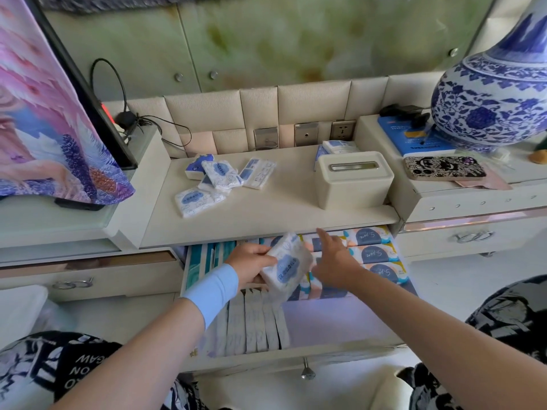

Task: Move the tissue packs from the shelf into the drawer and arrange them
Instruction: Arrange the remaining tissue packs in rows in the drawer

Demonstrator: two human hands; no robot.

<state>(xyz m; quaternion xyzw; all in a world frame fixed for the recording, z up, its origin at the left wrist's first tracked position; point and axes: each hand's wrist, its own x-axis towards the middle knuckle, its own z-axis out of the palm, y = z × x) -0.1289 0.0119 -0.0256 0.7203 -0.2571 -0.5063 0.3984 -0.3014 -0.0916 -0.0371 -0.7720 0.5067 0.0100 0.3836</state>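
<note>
Fabric (pixel 44 113), pink and purple, drapes a dark-framed screen (pixel 88 93) at the upper left of the frame, with black cables (pixel 130 119) tangled just beside it. Moving right, centre-left on the cream shelf (pixel 281 208), there's a loose cluster of small tissue packs (pixel 213 180), some of them overlapping.

Below sits the open drawer (pixel 266 361). Along its lower left, a row of white packs (pixel 254 324) stands on edge, side by side. Just above that row comes the left hand (pixel 250 263), a pale blue sleeve at the wrist. Its fingers and thumb curl round one white-and-blue tissue pack (pixel 287 269), held tilted over the drawer's middle.

Right beside it is the right hand (pixel 336 261), fingers stretched out, index finger pointing toward the shelf edge, nothing in it. It hovers over the drawer's right side; whether it touches the packs there, I cannot tell. Further right in the drawer, larger orange-and-blue packs (pixel 373 254) lie in rows.

Up on the shelf stands a cream tissue box (pixel 353 180) with a slot on top and wall sockets (pixel 306 133) behind it. Far right: a blue book (pixel 414 137), a patterned phone case (pixel 444 167) and a big blue-and-white vase (pixel 497 108).
</note>
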